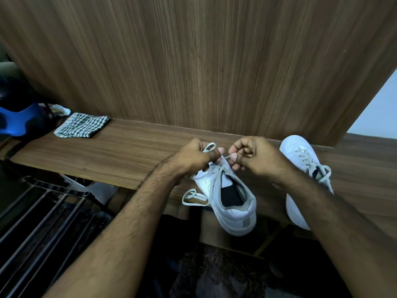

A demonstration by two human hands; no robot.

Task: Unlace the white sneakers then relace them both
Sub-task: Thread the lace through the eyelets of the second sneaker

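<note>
Left hand (196, 157) pinching lace loop (208, 146); right hand (252, 157) pinching lace end, frame centre, over sneaker (233, 203) on wooden table (103, 151).

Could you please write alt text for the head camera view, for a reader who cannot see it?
Both hands, left hand and right hand, pinch the grey lace of a white sneaker on a wooden shelf. A second sneaker, laced, lies to the right; a checked cloth lies far left.

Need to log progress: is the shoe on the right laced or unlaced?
Laced: the right shoe shows crisscrossed lace up its front.
</note>
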